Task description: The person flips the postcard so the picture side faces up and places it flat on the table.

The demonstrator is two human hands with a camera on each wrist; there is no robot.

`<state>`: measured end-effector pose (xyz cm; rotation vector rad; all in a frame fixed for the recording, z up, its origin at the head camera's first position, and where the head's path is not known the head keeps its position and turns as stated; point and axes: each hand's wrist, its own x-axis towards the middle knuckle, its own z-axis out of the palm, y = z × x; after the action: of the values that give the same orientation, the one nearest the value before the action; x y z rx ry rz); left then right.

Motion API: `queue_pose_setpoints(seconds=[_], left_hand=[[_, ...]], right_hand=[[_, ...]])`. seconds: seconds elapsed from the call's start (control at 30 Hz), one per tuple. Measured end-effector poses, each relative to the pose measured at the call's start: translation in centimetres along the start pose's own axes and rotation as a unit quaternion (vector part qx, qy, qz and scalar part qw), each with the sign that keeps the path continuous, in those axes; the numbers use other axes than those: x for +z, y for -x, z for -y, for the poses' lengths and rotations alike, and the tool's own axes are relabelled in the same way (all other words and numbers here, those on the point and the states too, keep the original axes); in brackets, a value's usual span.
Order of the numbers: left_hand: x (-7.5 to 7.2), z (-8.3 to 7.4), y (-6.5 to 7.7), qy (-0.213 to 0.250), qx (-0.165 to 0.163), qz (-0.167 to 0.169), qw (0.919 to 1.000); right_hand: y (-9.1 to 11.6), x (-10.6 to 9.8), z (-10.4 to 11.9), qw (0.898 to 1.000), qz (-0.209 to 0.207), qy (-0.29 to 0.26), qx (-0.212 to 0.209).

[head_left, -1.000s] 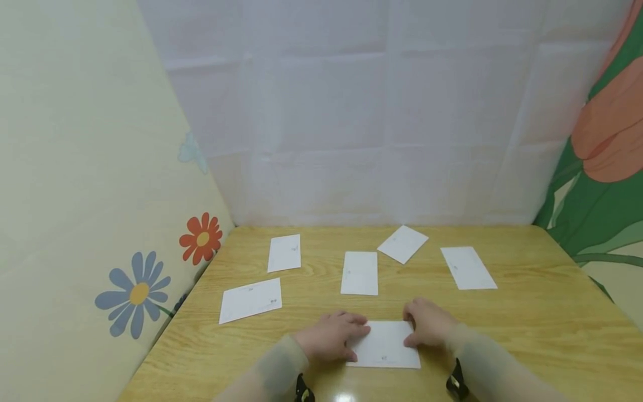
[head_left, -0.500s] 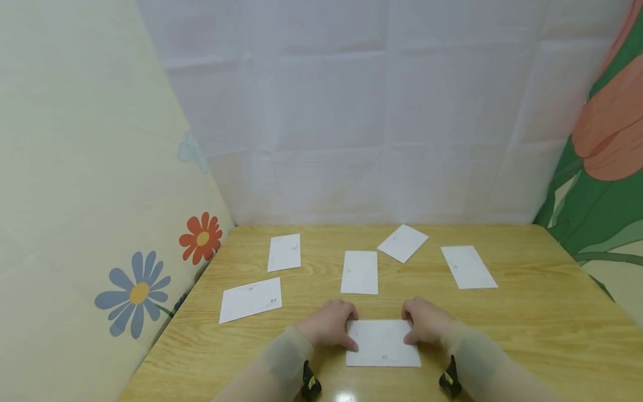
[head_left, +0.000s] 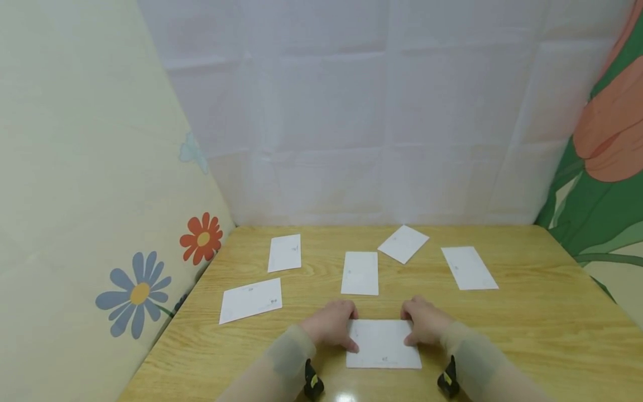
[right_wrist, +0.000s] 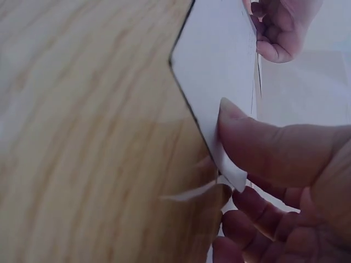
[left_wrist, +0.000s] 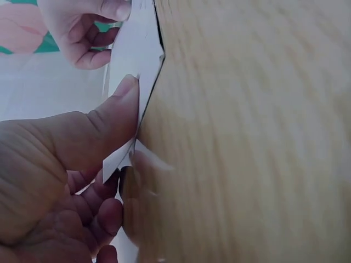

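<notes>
A white card (head_left: 384, 343) with small faint print lies near the front of the table, its long side across. My left hand (head_left: 331, 324) pinches its left end, the thumb (left_wrist: 123, 104) on top and the fingers curled at the edge. At the right end my right hand (head_left: 427, 321) pinches it in the same way, with the thumb (right_wrist: 241, 129) over the top face. Both wrist views show the card's held corner (right_wrist: 233, 174) bent slightly up from the table. The undersides of the card and some fingertips are hidden.
Several more white cards lie apart on the wooden table (head_left: 542, 312): one at the left (head_left: 251, 300), others farther back, such as the upright card (head_left: 359, 273) and the slanted card (head_left: 469, 268). A white sheet (head_left: 382, 139) hangs behind the table's back edge.
My left hand has shifted from lying over the card's left part to its left edge, where it now pinches. My right hand and the card have hardly moved.
</notes>
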<state>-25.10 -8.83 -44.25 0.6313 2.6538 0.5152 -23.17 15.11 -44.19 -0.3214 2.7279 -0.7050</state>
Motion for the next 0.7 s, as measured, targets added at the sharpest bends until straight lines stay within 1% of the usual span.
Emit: queue_pose_setpoints(seconds=[0.3, 0.47, 0.57, 0.7], left_hand=[[0.4, 0.8, -0.1, 0.050, 0.033, -0.008, 0.9982], [0.5, 1.1, 0.0, 0.089, 0.029, -0.011, 0.9955], [0.6, 1.2, -0.1, 0.107, 0.026, -0.010, 0.9938], [0.6, 1.4, -0.2, 0.119, 0.022, -0.010, 0.9926]], right_hand=[[0.0, 0.3, -0.7, 0.999, -0.011, -0.026, -0.018], [0.0, 0.6, -1.2, 0.997, -0.012, -0.066, -0.027], [-0.1, 0.8, -1.5, 0.996, -0.008, -0.083, -0.020], [0.0, 0.8, -1.6, 0.996, -0.002, -0.094, -0.002]])
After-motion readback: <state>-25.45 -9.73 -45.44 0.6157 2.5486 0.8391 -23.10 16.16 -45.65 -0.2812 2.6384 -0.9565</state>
